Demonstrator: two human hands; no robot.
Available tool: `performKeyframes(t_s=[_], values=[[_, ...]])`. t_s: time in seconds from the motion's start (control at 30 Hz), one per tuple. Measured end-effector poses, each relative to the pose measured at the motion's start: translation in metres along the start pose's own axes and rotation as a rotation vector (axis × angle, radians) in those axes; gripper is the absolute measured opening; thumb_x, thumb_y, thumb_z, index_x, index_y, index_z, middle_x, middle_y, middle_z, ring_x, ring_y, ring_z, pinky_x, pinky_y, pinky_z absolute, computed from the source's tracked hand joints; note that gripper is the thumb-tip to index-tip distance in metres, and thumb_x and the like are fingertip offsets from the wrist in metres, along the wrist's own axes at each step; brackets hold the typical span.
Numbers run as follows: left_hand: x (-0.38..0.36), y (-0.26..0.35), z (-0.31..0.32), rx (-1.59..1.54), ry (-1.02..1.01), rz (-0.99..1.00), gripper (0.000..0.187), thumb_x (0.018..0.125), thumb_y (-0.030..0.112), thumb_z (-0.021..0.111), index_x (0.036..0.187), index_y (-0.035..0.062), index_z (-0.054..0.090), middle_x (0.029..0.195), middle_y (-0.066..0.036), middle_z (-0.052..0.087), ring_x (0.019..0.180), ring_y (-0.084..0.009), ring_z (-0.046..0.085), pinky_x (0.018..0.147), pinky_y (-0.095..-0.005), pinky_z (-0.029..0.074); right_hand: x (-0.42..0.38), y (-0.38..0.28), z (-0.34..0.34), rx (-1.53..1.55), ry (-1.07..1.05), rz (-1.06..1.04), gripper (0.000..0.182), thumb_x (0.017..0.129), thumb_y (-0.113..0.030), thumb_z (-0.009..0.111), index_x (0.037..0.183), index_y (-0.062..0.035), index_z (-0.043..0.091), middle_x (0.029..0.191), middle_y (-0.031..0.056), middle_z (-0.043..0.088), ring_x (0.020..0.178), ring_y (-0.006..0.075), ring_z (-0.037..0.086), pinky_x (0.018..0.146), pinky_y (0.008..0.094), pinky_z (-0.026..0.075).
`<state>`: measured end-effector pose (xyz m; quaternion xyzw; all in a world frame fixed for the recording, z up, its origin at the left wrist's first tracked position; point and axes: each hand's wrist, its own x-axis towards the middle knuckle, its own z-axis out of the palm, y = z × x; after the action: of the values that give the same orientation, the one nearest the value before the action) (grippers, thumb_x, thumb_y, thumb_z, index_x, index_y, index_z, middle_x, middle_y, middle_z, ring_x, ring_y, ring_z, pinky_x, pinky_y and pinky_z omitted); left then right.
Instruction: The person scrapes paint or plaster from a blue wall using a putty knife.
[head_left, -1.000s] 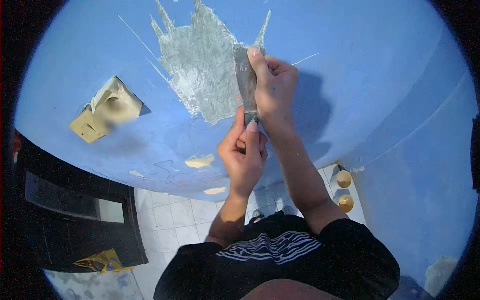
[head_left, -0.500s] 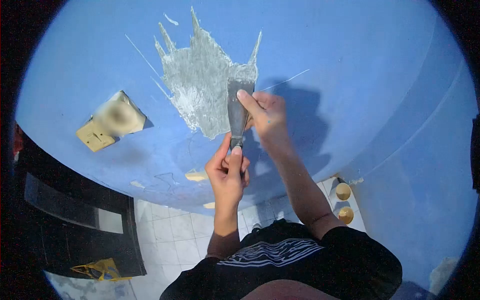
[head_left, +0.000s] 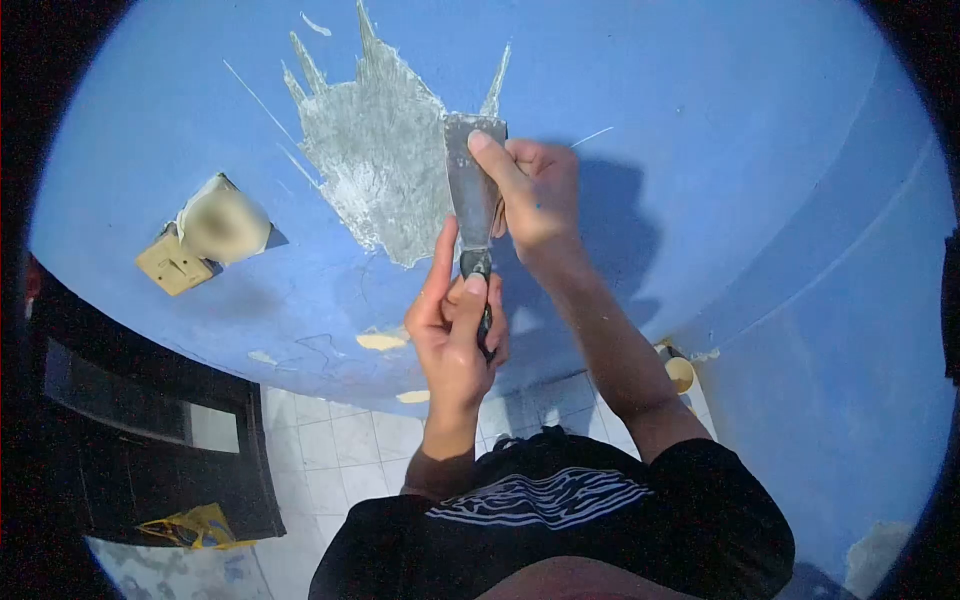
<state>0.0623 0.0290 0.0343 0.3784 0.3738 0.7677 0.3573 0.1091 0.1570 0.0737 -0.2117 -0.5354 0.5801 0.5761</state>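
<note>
A putty knife with a wide grey metal blade (head_left: 471,195) lies against the blue wall (head_left: 720,130), its broad edge up at the right side of a scraped grey patch (head_left: 375,155). My left hand (head_left: 457,340) is closed around the black handle, with the index finger stretched up along the blade's left side. Higher up, my right hand (head_left: 535,190) pinches the blade from the right, thumb on its face. The fingers behind the blade are partly hidden.
A yellowed socket (head_left: 175,264) and a blurred fixture (head_left: 225,225) are on the wall at left. Below lie the tiled floor (head_left: 355,440), a dark piece of furniture (head_left: 110,440), a yellow bag (head_left: 200,525) and a round yellowish container (head_left: 679,375) at right.
The blade has moved up and covers the lower part of the right-hand scraped streak. Both hands moved with it. The view has shifted slightly, and the wall patch appears further up and left.
</note>
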Motion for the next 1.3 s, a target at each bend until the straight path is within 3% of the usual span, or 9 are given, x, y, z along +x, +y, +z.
performKeyframes(t_s=[0.03, 0.27, 0.33, 0.47, 0.53, 0.73, 0.83, 1.07, 1.3], values=[[-0.002, -0.009, -0.004, -0.040, 0.024, -0.002, 0.058, 0.096, 0.008, 0.053, 0.150, 0.0039, 0.033, 0.075, -0.007, 0.058, 0.043, -0.0045, 0.039, 0.033, -0.0201, 0.029, -0.001, 0.000, -0.001, -0.021, 0.009, -0.009, 0.050, 0.092, -0.027, 0.067, 0.050, -0.0029, 0.053, 0.045, -0.0015, 0.048, 0.040, 0.0048, 0.046, 0.036, 0.0268, 0.034], [-0.002, -0.008, 0.006, 0.069, 0.025, 0.036, 0.051, 0.099, 0.010, 0.052, 0.148, 0.0056, 0.038, 0.074, -0.002, 0.056, 0.046, -0.0038, 0.041, 0.037, -0.0201, 0.031, 0.011, 0.009, 0.000, -0.104, 0.053, -0.136, 0.053, 0.091, -0.028, 0.067, 0.048, -0.0037, 0.048, 0.044, -0.0035, 0.045, 0.040, 0.0044, 0.042, 0.036, 0.0275, 0.032], [-0.003, -0.014, 0.004, 0.012, 0.033, 0.035, 0.051, 0.099, 0.008, 0.049, 0.149, 0.0055, 0.036, 0.071, -0.005, 0.053, 0.042, -0.0040, 0.036, 0.033, -0.0206, 0.027, 0.007, 0.010, -0.005, -0.095, 0.035, -0.103, 0.041, 0.091, -0.024, 0.069, 0.056, -0.0058, 0.057, 0.048, -0.0031, 0.048, 0.037, 0.0045, 0.040, 0.032, 0.0246, 0.027], [0.002, -0.010, -0.001, 0.091, 0.044, 0.005, 0.051, 0.100, 0.010, 0.050, 0.149, 0.0073, 0.037, 0.072, -0.004, 0.053, 0.042, -0.0043, 0.036, 0.033, -0.0200, 0.026, 0.004, 0.012, 0.000, -0.074, 0.036, 0.052, 0.044, 0.090, -0.026, 0.070, 0.054, -0.0062, 0.056, 0.048, -0.0037, 0.048, 0.038, 0.0042, 0.039, 0.033, 0.0242, 0.027], [-0.001, -0.007, 0.013, 0.025, 0.070, -0.019, 0.050, 0.100, 0.010, 0.050, 0.148, 0.0070, 0.039, 0.072, -0.004, 0.053, 0.041, -0.0045, 0.036, 0.032, -0.0200, 0.025, 0.014, 0.007, 0.000, -0.087, 0.074, -0.167, 0.050, 0.091, -0.028, 0.068, 0.051, -0.0038, 0.050, 0.044, -0.0025, 0.045, 0.039, 0.0047, 0.042, 0.035, 0.0282, 0.029], [-0.014, -0.021, 0.005, 0.023, 0.153, -0.009, 0.046, 0.099, 0.010, 0.053, 0.144, 0.0074, 0.045, 0.071, -0.005, 0.054, 0.042, -0.0049, 0.038, 0.032, -0.0208, 0.025, -0.004, 0.008, -0.015, -0.090, -0.126, 0.060, 0.046, 0.093, -0.029, 0.066, 0.056, -0.0027, 0.054, 0.048, 0.0017, 0.052, 0.037, 0.0080, 0.047, 0.034, 0.0263, 0.032], [0.000, -0.002, 0.019, -0.040, 0.156, -0.066, 0.046, 0.099, 0.010, 0.053, 0.144, 0.0065, 0.046, 0.071, -0.006, 0.054, 0.043, -0.0054, 0.038, 0.032, -0.0203, 0.025, 0.000, -0.004, -0.016, -0.115, -0.136, -0.056, 0.045, 0.093, -0.029, 0.066, 0.058, -0.0028, 0.054, 0.049, 0.0022, 0.053, 0.037, 0.0088, 0.049, 0.034, 0.0265, 0.033], [-0.019, -0.015, 0.016, -0.055, 0.197, -0.027, 0.047, 0.099, 0.012, 0.054, 0.145, 0.0075, 0.045, 0.072, -0.006, 0.054, 0.043, -0.0061, 0.037, 0.033, -0.0200, 0.025, -0.014, 0.006, -0.021, -0.008, -0.193, 0.089, 0.039, 0.093, -0.029, 0.067, 0.064, -0.0039, 0.059, 0.051, 0.0001, 0.051, 0.037, 0.0078, 0.044, 0.035, 0.0237, 0.028], [-0.010, -0.002, 0.029, -0.093, 0.165, -0.018, 0.047, 0.099, 0.013, 0.054, 0.145, 0.0075, 0.045, 0.073, -0.007, 0.053, 0.044, -0.0065, 0.036, 0.033, -0.0201, 0.025, -0.007, -0.005, -0.011, 0.063, -0.124, -0.037, 0.038, 0.091, -0.028, 0.070, 0.064, -0.0036, 0.060, 0.052, -0.0012, 0.051, 0.037, 0.0065, 0.040, 0.035, 0.0244, 0.027]])
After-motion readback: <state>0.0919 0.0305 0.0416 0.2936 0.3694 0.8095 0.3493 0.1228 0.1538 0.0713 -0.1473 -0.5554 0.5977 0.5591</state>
